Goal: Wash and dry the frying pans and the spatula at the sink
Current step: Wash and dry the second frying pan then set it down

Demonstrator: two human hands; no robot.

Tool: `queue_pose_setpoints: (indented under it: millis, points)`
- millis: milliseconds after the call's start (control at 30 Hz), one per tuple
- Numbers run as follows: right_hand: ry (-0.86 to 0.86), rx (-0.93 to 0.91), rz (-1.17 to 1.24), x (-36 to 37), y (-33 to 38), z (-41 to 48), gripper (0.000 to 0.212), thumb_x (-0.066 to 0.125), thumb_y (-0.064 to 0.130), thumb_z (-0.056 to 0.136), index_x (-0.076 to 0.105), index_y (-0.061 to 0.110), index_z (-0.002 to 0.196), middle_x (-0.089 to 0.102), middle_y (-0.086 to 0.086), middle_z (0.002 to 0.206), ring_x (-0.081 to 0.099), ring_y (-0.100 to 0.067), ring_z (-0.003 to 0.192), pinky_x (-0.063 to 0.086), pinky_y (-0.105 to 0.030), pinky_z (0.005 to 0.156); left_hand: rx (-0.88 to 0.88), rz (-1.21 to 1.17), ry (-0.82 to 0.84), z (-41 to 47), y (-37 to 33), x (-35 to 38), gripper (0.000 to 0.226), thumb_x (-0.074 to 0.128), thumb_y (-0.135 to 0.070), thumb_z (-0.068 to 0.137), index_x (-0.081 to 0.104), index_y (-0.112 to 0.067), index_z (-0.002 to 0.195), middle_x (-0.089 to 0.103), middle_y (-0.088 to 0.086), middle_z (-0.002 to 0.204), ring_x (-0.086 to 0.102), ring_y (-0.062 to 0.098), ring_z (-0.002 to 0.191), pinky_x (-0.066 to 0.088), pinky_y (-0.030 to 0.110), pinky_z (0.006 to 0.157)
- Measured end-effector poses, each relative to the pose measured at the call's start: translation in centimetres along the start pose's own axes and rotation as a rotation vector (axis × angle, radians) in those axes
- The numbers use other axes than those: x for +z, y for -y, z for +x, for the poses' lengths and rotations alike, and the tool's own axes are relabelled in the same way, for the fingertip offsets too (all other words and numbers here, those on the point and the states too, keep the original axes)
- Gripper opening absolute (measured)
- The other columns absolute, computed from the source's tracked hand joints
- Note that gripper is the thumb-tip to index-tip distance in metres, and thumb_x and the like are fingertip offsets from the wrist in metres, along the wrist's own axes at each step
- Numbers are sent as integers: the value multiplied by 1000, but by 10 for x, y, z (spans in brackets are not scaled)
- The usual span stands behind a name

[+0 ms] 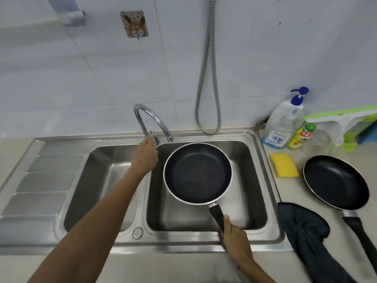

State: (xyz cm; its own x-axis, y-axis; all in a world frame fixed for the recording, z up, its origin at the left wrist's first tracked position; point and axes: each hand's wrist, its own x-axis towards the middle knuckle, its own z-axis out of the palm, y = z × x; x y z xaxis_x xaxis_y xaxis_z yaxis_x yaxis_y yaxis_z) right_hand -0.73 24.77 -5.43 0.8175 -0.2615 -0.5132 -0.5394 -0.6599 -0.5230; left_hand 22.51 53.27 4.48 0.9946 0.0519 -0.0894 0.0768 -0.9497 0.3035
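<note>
Nearest the camera, the right hand (234, 235) grips the black handle of a frying pan (197, 172), fingers (226, 221) and thumb wrapped round it over the front rim of the sink (183, 245). The pan is held level above the right basin, its dark non-stick inside facing up, just under the spout.

To the right, a dark cloth (306, 231) lies crumpled on the worktop (318, 197), its edge against the sink's rim. Beside it rests a second frying pan (336, 180), open side up, handle pointing toward the camera.

The left arm stretches across the left basin, and the left hand (145, 154) is at the tap lever (153, 136) at the foot of the curved chrome tap (151, 117). The back of the hand hides its fingers, so I cannot tell whether they grip the lever or only touch it.

Farther back on the worktop lie a yellow sponge (284, 165), then a clear pump bottle (283, 123) with a blue head, and a yellow bottle (302, 136) with a green cap touching it. A metal shower hose (208, 78) hangs in a loop down the tiled wall.
</note>
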Motion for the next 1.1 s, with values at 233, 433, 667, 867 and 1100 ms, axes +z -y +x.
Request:
queue_pose_setpoints:
  millis: [233,433,667,867,1100]
  points:
    - [-47,63,83,21,11,-2,67,22,57,104,65,18,73,68,-3,76,67,-31,83,45,-35,72,195,156,56,75,19,17,63,62,-6,89,38,-6,147,37,11,156,42,33,138,46,52,107]
    - [-63,50,136,16,28,-1,75,19,60,103,66,15,66,71,-7,72,67,-23,71,52,-33,71,167,133,-74,61,17,13,24,59,0,92,64,-3,115,64,14,118,62,36,111,56,49,86]
    - [-62,4,108,21,35,3,70,17,61,103,58,23,62,71,-9,76,68,-26,75,56,-38,76,111,112,-104,27,24,13,38,49,8,93,63,-3,127,62,21,130,62,40,116,52,51,93]
    - [-27,-14,63,26,38,-2,70,18,58,105,64,20,67,69,-7,76,66,-20,73,53,-34,75,124,141,-119,28,27,6,40,49,7,95,68,-9,126,67,19,126,63,40,114,51,49,93]
    - [-4,3,100,33,29,-4,70,19,62,101,64,20,67,67,1,69,68,-12,70,57,-34,79,214,314,-82,53,36,-6,34,60,6,92,75,-15,114,71,22,104,68,45,95,56,49,80]
